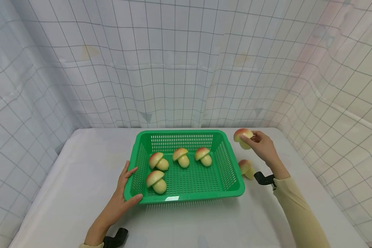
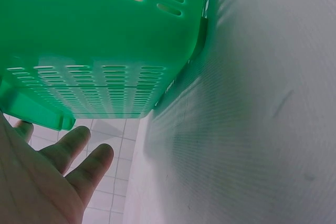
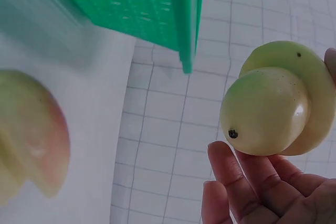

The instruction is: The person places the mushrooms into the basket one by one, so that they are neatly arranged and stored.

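Note:
A toy mushroom (image 1: 243, 138) with a red-and-yellow cap and pale stem is pinched in my right hand (image 1: 264, 147), raised to the right of a green plastic basket (image 1: 192, 197). The right wrist view shows its round stem end (image 3: 265, 111) with a dark spot, above my fingers (image 3: 257, 177). My left hand (image 1: 119, 198) rests against the basket's left near corner, with thumb and one finger over the rim. In the left wrist view the other fingers (image 2: 92, 169) lie extended beside the basket wall (image 2: 105, 35). Several similar mushrooms (image 1: 181, 157) lie inside the basket.
Another mushroom (image 1: 246, 168) lies on the white table (image 1: 204, 227), close to the basket's right wall and below my right hand. Gridded white cloth (image 1: 179, 69) hangs behind the table and along both sides.

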A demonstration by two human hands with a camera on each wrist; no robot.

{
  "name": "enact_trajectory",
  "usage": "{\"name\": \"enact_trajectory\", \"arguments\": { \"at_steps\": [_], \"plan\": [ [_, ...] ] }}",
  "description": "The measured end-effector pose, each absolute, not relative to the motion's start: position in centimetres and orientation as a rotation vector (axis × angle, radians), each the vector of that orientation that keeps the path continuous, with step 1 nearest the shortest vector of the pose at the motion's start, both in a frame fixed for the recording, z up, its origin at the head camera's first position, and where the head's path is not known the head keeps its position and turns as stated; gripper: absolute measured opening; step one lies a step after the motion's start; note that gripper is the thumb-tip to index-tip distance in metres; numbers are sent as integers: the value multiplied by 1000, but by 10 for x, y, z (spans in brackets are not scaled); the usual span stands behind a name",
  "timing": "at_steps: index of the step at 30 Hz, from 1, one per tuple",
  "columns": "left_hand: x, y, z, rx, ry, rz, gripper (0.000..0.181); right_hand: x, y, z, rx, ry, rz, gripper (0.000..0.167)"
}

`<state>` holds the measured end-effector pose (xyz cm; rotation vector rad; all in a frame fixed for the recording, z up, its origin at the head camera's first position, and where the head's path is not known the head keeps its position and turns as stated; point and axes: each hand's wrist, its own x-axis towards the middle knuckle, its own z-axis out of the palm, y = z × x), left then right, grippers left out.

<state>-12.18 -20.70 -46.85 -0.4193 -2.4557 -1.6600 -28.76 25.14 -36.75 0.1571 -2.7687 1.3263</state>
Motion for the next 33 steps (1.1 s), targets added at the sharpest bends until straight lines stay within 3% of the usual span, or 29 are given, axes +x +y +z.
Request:
{"name": "enact_trajectory", "arguments": {
  "at_steps": [14,33],
  "plan": [
    [-121,-206,-466,-436,-2454,-1661,77,-263,212,-345,380,-2828,1363,62],
    [-123,-208,-470,-399,-2466,-1648,78,-239,179,-347,720,-2893,1423,49]
  ]
}}
